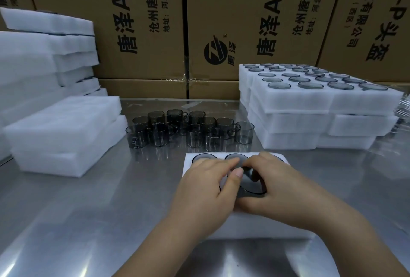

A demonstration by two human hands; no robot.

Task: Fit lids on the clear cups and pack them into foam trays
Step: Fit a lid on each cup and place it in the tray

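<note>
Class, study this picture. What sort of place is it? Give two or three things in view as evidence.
Probably a packing station in a factory or warehouse: printed cardboard cartons stand behind a steel worktable, white foam trays are stacked on both sides, and identical clear cups sit loose.
</note>
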